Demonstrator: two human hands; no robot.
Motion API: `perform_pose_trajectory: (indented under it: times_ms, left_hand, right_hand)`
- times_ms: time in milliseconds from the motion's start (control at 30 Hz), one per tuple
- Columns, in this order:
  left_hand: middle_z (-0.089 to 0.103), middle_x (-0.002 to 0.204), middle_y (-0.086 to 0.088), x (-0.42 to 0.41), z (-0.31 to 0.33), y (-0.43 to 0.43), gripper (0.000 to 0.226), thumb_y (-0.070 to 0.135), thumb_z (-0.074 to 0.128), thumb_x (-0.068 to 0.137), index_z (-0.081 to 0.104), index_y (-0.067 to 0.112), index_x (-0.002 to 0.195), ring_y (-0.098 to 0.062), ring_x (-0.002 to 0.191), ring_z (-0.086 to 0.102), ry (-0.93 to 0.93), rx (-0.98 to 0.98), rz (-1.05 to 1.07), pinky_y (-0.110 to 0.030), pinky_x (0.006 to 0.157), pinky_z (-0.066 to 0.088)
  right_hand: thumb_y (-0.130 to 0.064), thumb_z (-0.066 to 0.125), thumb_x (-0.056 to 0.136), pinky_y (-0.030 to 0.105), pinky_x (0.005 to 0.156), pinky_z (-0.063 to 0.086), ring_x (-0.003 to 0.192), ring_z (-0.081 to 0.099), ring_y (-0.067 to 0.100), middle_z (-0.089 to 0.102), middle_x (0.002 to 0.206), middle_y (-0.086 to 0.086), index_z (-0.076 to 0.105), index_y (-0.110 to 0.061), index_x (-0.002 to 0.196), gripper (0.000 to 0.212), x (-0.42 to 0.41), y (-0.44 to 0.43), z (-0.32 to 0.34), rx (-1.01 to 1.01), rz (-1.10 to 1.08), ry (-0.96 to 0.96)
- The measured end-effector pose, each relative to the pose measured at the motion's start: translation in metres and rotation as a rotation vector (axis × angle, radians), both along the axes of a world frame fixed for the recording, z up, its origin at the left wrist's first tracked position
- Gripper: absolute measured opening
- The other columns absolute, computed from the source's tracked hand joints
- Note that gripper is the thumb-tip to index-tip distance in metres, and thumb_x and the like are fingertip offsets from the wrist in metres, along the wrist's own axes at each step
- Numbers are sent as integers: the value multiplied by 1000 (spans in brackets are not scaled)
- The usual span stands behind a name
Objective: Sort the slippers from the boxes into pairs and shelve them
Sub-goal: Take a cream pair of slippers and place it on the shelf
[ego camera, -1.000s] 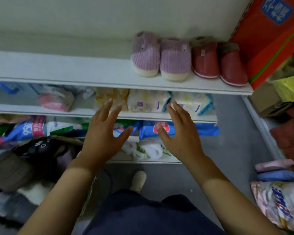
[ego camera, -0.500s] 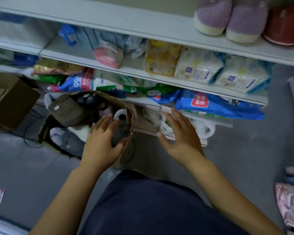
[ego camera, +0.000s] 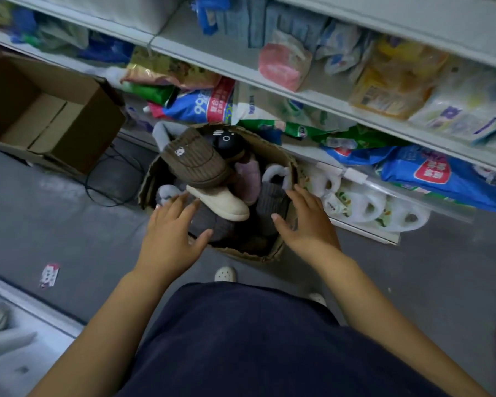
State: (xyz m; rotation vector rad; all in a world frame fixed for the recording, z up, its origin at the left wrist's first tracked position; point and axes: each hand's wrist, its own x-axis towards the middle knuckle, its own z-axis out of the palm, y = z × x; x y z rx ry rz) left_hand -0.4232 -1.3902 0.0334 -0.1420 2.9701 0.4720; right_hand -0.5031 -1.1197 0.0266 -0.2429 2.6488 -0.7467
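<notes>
Floor: grey, smooth floor (ego camera: 69,224), with a black cable (ego camera: 112,179) looped on it and a small printed paper scrap (ego camera: 49,275) lying apart to the left.

Shelving: white tiered shelves (ego camera: 327,101) ran along the far side, stocked with soft packaged goods. These included a pink pack (ego camera: 284,67), a blue bag (ego camera: 430,173) with a red label, and wrapped white rolls (ego camera: 367,204) on the lowest tier.

Writing: the packaging print was too blurred to read. The brown ribbed slipper (ego camera: 195,161) bore a small white badge, and the black slipper (ego camera: 226,141) a face motif.

Boxes: an empty cardboard box (ego camera: 78,130) stood at left. The slipper box (ego camera: 287,164) stood on the floor against the lowest shelf. It was heaped with the brown and black slippers, a cream slipper (ego camera: 224,202), a pink slipper (ego camera: 249,179) and grey ones.

Hands: the left hand (ego camera: 169,233) was spread flat over the box's near-left side, fingertips just beside the cream slipper. The right hand (ego camera: 307,222) was spread over the right rim. Both held nothing; whether either touched the slippers could not be told.
</notes>
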Motion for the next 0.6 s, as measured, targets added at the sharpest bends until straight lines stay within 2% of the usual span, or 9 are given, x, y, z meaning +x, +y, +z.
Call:
perform_pose_trajectory:
  times_ms: [100, 200, 267, 367, 433, 533, 600]
  left_hand:
    - [42, 157, -14, 2, -17, -30, 70, 54, 62, 91, 48, 16, 149, -34, 146, 36, -86, -23, -34, -58, 117, 32]
    - [42, 157, -16, 0, -35, -45, 70, 52, 62, 93, 46, 14, 149, -37, 144, 37, -183, -24, -58, -56, 116, 30]
    - [36, 160, -15, -3, -49, -46, 72, 52, 60, 95, 41, 15, 153, -35, 148, 32, -279, -9, -50, -53, 118, 27]
    - [29, 164, -12, -8, -68, -42, 77, 53, 59, 95, 33, 16, 157, -33, 151, 26, -383, 32, -21, -53, 121, 25]
    - [28, 165, -12, -14, -76, -37, 77, 53, 59, 95, 34, 15, 157, -33, 151, 27, -412, 78, 30, -52, 121, 26]
    - [25, 166, -9, -26, -82, -22, 75, 55, 54, 98, 31, 14, 157, -29, 153, 24, -468, 205, 159, -47, 122, 26]
    - [29, 165, -9, -36, -83, -9, 73, 53, 50, 100, 31, 12, 157, -28, 151, 28, -503, 341, 306, -39, 118, 28]
  right_hand:
    - [-52, 51, 97, 38, 122, 20, 151, 16, 18, 19, 165, -4, 30, -24, 156, 68, 3, -25, -18, 17, -45, -80]
    - [-48, 55, 97, 33, 117, 24, 147, 26, 20, 28, 161, 1, 35, -20, 153, 65, 9, -36, -35, -17, -82, -177]
    - [-47, 57, 97, 29, 109, 31, 142, 35, 21, 38, 156, 4, 39, -18, 151, 63, 9, -39, -49, -58, -134, -285]
    - [-50, 59, 95, 31, 103, 42, 131, 50, 19, 49, 148, 4, 45, -18, 146, 62, 0, -48, -70, -174, -282, -475]
    - [-54, 60, 93, 34, 101, 46, 127, 53, 19, 50, 146, 3, 43, -21, 147, 66, -12, -58, -85, -213, -331, -575]
    - [-64, 65, 84, 41, 105, 47, 130, 51, 22, 45, 149, 2, 33, -28, 152, 83, -35, -77, -111, -255, -321, -719]
    - [-62, 67, 85, 41, 97, 54, 121, 58, 26, 47, 147, 6, 28, -28, 154, 86, -49, -91, -130, -418, -485, -866]
